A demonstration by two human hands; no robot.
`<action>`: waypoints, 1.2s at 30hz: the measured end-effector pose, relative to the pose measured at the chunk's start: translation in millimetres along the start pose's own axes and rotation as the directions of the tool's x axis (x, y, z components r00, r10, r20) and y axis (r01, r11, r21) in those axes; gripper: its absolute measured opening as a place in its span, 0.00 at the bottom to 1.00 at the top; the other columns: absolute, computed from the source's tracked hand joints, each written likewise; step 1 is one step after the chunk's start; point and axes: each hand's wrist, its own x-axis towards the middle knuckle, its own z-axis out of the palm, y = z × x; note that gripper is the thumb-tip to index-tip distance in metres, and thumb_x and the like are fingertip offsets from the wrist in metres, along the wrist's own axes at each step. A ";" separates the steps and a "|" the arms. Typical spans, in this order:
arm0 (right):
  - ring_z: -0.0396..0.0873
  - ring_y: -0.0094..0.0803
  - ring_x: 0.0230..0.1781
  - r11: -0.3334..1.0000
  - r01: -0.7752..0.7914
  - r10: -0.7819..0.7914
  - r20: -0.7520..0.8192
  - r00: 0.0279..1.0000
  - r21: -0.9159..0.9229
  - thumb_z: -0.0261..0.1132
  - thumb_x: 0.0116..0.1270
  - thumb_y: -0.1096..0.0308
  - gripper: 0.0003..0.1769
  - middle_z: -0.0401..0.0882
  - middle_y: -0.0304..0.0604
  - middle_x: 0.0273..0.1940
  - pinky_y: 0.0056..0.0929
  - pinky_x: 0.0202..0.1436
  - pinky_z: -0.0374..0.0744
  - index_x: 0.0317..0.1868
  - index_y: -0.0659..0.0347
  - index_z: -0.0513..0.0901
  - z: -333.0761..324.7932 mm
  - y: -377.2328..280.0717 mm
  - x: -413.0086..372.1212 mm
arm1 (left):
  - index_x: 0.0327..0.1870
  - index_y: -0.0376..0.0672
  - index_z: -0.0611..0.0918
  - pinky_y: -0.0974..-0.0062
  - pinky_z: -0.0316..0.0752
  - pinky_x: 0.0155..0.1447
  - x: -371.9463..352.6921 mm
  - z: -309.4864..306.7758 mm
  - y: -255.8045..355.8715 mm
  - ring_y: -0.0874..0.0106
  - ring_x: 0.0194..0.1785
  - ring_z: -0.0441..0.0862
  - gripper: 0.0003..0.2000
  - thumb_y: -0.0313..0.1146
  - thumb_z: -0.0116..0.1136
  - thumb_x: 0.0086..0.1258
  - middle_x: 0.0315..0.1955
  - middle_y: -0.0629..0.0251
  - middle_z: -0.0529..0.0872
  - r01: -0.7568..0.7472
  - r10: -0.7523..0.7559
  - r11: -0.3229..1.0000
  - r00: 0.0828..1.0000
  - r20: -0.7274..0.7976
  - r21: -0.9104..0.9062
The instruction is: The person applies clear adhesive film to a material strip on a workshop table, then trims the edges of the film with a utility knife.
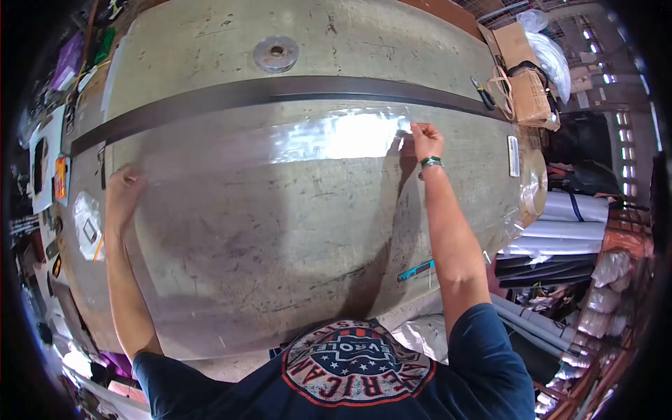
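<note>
A long strip of clear plastic film (336, 138) stretches across the worktable (280, 203) between my hands, glaring white toward its right part. Its right end is pinched in the fingers of my right hand (427, 142), which has a green band at the wrist. My left hand (126, 187) is closed at the film's left end, slightly blurred, and the film is hard to make out there. Just beyond the film lies a long dark metal straightedge (280, 89), running across the table.
A roll of clear tape (276, 53) lies behind the straightedge. Pliers (483, 94) and a cardboard box (530, 96) are at the back right. A teal cutter (416, 271) lies near my right forearm. A plastic bundle (88, 224) sits at the left edge.
</note>
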 end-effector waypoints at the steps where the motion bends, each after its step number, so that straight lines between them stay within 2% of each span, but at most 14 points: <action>1: 0.77 0.20 0.29 0.999 -0.039 0.039 -0.017 0.999 -0.019 0.75 0.66 0.69 0.08 0.85 0.33 0.29 0.25 0.36 0.77 0.33 0.63 0.86 5.6 -3.6 -4.0 | 0.40 0.34 0.86 0.70 0.78 0.46 3.4 12.0 -4.0 0.68 0.37 0.84 0.09 0.31 0.69 0.67 0.32 0.62 0.86 -0.080 0.087 0.994 0.992 -0.090 0.074; 6: 0.85 0.32 0.33 0.932 -0.050 0.009 -0.115 0.993 -0.359 0.77 0.62 0.62 0.13 0.89 0.44 0.32 0.33 0.44 0.83 0.39 0.63 0.88 14.1 7.9 -11.5 | 0.42 0.35 0.85 0.66 0.78 0.52 1.4 50.3 -21.5 0.60 0.46 0.85 0.10 0.33 0.70 0.69 0.40 0.55 0.86 -0.194 0.260 0.959 0.892 -0.370 0.206; 7: 0.87 0.37 0.35 0.966 -0.055 0.022 -0.131 0.991 -0.253 0.75 0.64 0.60 0.16 0.90 0.47 0.36 0.35 0.45 0.84 0.44 0.65 0.88 14.4 4.6 -16.0 | 0.50 0.35 0.86 0.68 0.77 0.50 0.2 51.4 -24.8 0.63 0.46 0.84 0.15 0.37 0.71 0.70 0.42 0.56 0.86 -0.225 0.327 0.935 0.849 -0.415 0.275; 9: 0.87 0.46 0.46 0.951 -0.048 -0.010 -0.185 0.983 -0.306 0.71 0.69 0.61 0.21 0.88 0.56 0.47 0.41 0.52 0.83 0.55 0.68 0.83 12.6 -31.6 -38.4 | 0.61 0.34 0.83 0.71 0.76 0.47 1.6 43.5 -40.8 0.69 0.42 0.80 0.24 0.41 0.72 0.71 0.43 0.60 0.86 0.021 0.081 0.972 0.906 -0.416 0.235; 10: 0.84 0.49 0.49 0.892 0.057 -0.157 -0.189 0.969 -0.448 0.71 0.68 0.61 0.22 0.86 0.59 0.47 0.43 0.55 0.81 0.56 0.68 0.82 -3.3 -25.4 -47.7 | 0.67 0.33 0.79 0.73 0.74 0.45 11.6 42.8 -68.0 0.73 0.38 0.74 0.30 0.45 0.72 0.72 0.45 0.61 0.85 -0.152 0.281 0.940 0.854 -0.438 0.306; 11: 0.82 0.51 0.49 0.933 0.100 -0.163 -0.159 0.974 -0.347 0.71 0.67 0.60 0.23 0.84 0.60 0.46 0.43 0.56 0.80 0.56 0.68 0.82 -17.1 -47.3 -70.6 | 0.69 0.32 0.77 0.72 0.74 0.45 9.6 49.4 -49.9 0.73 0.39 0.74 0.32 0.46 0.71 0.73 0.48 0.58 0.84 -0.098 0.110 0.994 0.882 -0.458 0.050; 16: 0.82 0.39 0.51 0.891 0.207 -0.343 -0.299 0.890 -0.405 0.74 0.68 0.60 0.28 0.82 0.49 0.55 0.37 0.56 0.80 0.63 0.65 0.78 -117.7 -52.8 -164.4 | 0.70 0.31 0.75 0.70 0.79 0.54 -2.7 32.9 -68.6 0.64 0.51 0.84 0.30 0.45 0.68 0.76 0.53 0.50 0.85 -0.173 0.112 0.982 0.848 -0.517 -0.071; 20: 0.81 0.41 0.52 0.936 -0.121 -0.142 -0.672 0.726 -0.329 0.73 0.69 0.61 0.29 0.80 0.50 0.56 0.41 0.60 0.79 0.65 0.66 0.76 -257.7 14.3 -235.2 | 0.69 0.32 0.76 0.62 0.75 0.66 -46.4 25.3 -22.9 0.57 0.62 0.80 0.27 0.43 0.66 0.77 0.60 0.47 0.82 -0.095 0.146 0.988 0.829 -0.540 0.120; 22: 0.81 0.40 0.53 0.973 -0.212 0.039 -0.834 0.551 -0.095 0.74 0.69 0.58 0.32 0.81 0.51 0.58 0.40 0.62 0.79 0.65 0.68 0.75 -330.8 69.7 -266.6 | 0.68 0.32 0.77 0.59 0.73 0.68 -71.2 42.4 26.1 0.56 0.64 0.78 0.26 0.41 0.66 0.77 0.62 0.46 0.81 -0.107 0.226 0.963 0.816 -0.532 0.245; 24: 0.82 0.38 0.53 0.945 -0.317 0.206 -0.900 0.384 0.081 0.75 0.69 0.55 0.35 0.82 0.54 0.59 0.38 0.61 0.79 0.66 0.71 0.75 -396.9 123.6 -296.2 | 0.67 0.32 0.78 0.60 0.74 0.66 -90.9 81.6 79.5 0.57 0.61 0.79 0.25 0.41 0.66 0.77 0.60 0.48 0.82 -0.331 0.411 0.910 0.790 -0.455 0.248; 27: 0.83 0.38 0.52 0.874 -0.425 0.375 -0.884 0.280 0.236 0.76 0.67 0.51 0.38 0.84 0.55 0.57 0.35 0.59 0.80 0.66 0.72 0.75 -465.3 174.6 -323.2 | 0.64 0.32 0.79 0.61 0.72 0.65 -140.1 163.9 184.3 0.58 0.59 0.79 0.22 0.38 0.66 0.77 0.58 0.51 0.83 -0.562 0.586 0.810 0.766 -0.266 0.164; 31: 0.83 0.32 0.40 0.829 -0.416 0.504 -0.821 0.268 0.373 0.76 0.65 0.49 0.41 0.84 0.44 0.50 0.36 0.41 0.83 0.68 0.67 0.74 -542.7 250.9 -289.9 | 0.52 0.35 0.82 0.63 0.71 0.68 -274.2 310.0 369.5 0.61 0.60 0.80 0.13 0.28 0.68 0.69 0.55 0.55 0.84 -0.627 0.703 0.689 0.701 0.123 -0.364; 34: 0.82 0.33 0.42 0.762 -0.425 0.632 -0.705 0.322 0.489 0.76 0.64 0.50 0.42 0.84 0.46 0.50 0.40 0.40 0.82 0.71 0.66 0.73 -592.9 270.5 -230.0 | 0.52 0.38 0.85 0.61 0.76 0.67 -352.4 445.0 460.5 0.49 0.62 0.82 0.18 0.32 0.73 0.63 0.58 0.48 0.85 -0.664 0.781 0.615 0.439 0.444 -0.426; 36: 0.82 0.36 0.42 0.732 -0.450 0.673 -0.645 0.362 0.512 0.73 0.59 0.62 0.45 0.83 0.50 0.57 0.42 0.39 0.81 0.76 0.63 0.68 -635.7 307.6 -179.9 | 0.58 0.39 0.82 0.56 0.71 0.71 -388.2 541.9 498.8 0.47 0.68 0.76 0.24 0.34 0.74 0.62 0.66 0.48 0.79 -0.673 0.798 0.595 0.426 0.427 -0.440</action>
